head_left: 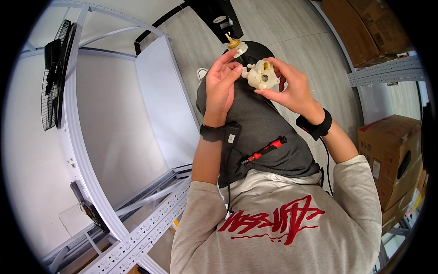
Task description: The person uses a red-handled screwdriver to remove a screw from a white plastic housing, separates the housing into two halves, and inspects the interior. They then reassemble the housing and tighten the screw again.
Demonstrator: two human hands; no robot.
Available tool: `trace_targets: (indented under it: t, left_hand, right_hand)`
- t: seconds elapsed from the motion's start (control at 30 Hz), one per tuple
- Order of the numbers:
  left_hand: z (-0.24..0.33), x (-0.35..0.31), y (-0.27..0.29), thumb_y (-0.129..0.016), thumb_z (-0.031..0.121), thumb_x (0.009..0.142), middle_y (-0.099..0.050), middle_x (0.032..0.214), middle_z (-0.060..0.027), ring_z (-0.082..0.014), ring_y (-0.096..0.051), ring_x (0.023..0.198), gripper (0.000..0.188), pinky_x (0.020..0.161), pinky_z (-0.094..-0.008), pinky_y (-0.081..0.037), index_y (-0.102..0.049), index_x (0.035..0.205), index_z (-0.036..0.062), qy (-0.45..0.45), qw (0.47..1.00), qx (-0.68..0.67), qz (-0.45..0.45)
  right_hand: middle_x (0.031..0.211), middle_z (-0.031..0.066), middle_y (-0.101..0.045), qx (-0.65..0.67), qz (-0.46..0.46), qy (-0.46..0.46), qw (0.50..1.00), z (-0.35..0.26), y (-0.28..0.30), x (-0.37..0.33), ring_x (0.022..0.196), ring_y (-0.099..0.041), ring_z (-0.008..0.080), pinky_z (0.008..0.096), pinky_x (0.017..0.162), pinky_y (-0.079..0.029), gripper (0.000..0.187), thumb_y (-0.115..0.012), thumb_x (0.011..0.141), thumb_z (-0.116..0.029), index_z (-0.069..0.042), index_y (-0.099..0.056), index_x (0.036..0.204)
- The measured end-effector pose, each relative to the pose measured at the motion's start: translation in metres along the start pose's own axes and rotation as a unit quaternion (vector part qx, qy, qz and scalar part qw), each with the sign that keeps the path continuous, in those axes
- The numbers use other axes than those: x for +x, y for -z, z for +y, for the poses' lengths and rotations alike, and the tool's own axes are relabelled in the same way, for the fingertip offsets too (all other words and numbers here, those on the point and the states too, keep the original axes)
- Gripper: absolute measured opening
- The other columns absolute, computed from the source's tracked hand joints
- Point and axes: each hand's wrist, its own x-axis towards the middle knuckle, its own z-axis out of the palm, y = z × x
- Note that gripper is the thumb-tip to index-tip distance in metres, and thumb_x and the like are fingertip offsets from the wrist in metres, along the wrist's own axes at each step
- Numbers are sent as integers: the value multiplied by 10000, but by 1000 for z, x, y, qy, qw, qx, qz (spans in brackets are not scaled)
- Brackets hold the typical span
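Note:
My right hand [292,84] grips a cream-coloured plastic housing [261,76] with several stubs and a round hole, thumb below and fingers above. My left hand [222,82] is open, its fingers stretched upward. Its thumb tip is at a stub on the housing's left side; whether it touches cannot be told. Just beyond the left fingertips is a small white part with a yellowish disc and a thin shaft [235,44]. It appears to sit on a black rounded body [255,51], partly hidden behind my hands. A red and black screwdriver [264,150] lies across my lap.
A black upright stand [216,20] rises beyond my knees. White metal shelving [98,178] with a dark fan grille [57,75] runs along the left. Cardboard boxes [388,155] stand on the right. Black wrist bands with cables [230,132] are on both arms.

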Motion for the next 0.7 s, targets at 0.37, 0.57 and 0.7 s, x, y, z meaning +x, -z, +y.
trace_targets:
  t: [0.37, 0.57, 0.7]
  left_hand:
    - [1, 0, 3, -579, -30, 876, -577, 1147, -116, -150, -597, 981, 462, 879, -271, -457, -465, 1321, -72, 25, 999, 21, -29]
    - [0, 0, 5, -568, -21, 874, -579, 1136, -105, -132, -580, 949, 457, 785, -240, -422, -476, 1319, -71, 13, 999, 6, -32]
    - [0, -2, 6, -577, -35, 862, -574, 1145, -106, -137, -575, 968, 476, 794, -244, -428, -470, 1324, -70, 7, 1000, 2, -28]
  right_hand:
    - [952, 69, -665, 4, 22, 17, 1000, -1, -2, 0, 717, -601, 137, 251, 585, -500, 669, -870, 656, -279, -23, -582, 1204]
    - [926, 77, -665, -10, 36, -2, 999, 2, -2, 2, 747, -618, 157, 271, 642, -517, 658, -863, 669, -307, -23, -586, 1193]
    - [901, 82, -662, -19, 40, -7, 999, 3, -2, 2, 744, -626, 163, 280, 649, -523, 668, -864, 665, -329, -19, -586, 1188]
